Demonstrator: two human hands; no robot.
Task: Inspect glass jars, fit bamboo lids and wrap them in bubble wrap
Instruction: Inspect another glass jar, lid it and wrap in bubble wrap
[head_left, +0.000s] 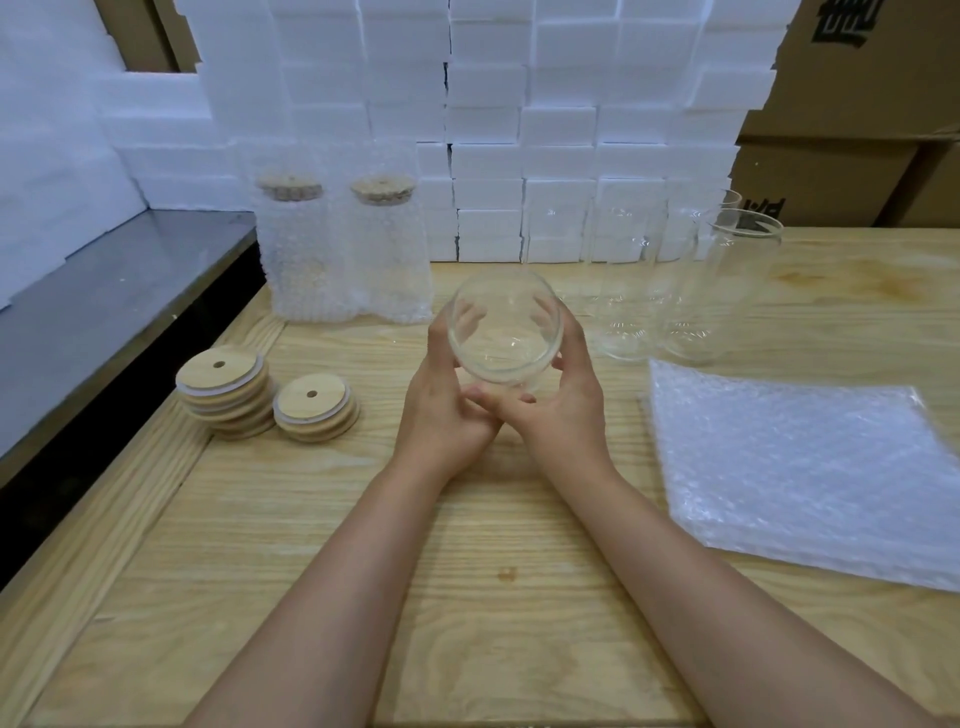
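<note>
I'm at the inspecting step: my left hand (441, 410) and right hand (563, 402) are both wrapped around a tilted glass jar (504, 335) above mid-bench. Next I'd judge it needs a bamboo lid (316, 408) from the near-left stacks.

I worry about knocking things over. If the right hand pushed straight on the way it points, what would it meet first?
Probably the nearer wrapped jar, since the right hand, holding the glass jar, points forward-left; depth is unclear.

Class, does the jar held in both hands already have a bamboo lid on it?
No, the jar is clear glass all through, with no lid on it.
</note>
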